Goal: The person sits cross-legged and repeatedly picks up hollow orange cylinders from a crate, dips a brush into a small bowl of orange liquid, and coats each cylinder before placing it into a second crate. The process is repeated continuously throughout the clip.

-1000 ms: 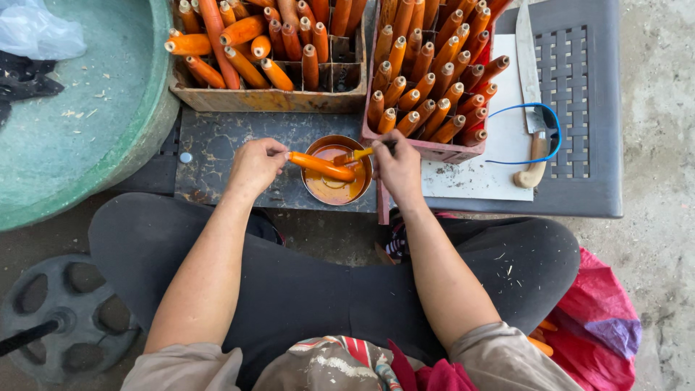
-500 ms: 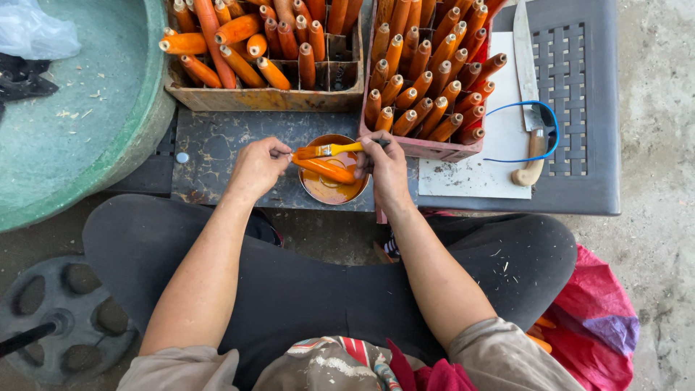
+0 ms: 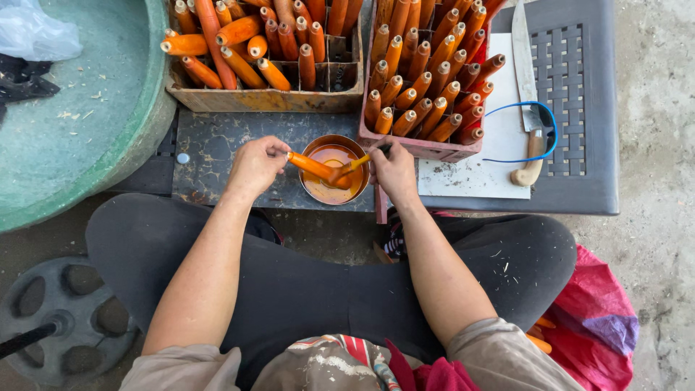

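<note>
Seated at a low worktop [image 3: 217, 156], a person's left hand [image 3: 255, 164] grips an orange-stained wooden handle [image 3: 313, 166], tilted into a bowl of orange stain [image 3: 334, 170]. The right hand [image 3: 394, 171] is closed on a small brush [image 3: 352, 165], its tip touching the handle over the bowl, so drips fall inside. Crates of stained handles [image 3: 423, 87] stand just behind.

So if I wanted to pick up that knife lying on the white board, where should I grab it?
Probably by the pale wooden handle at the knife's near end, coming from above. The blade points away toward the far edge, so the handle is the safe, rounded part nearest you.
</note>
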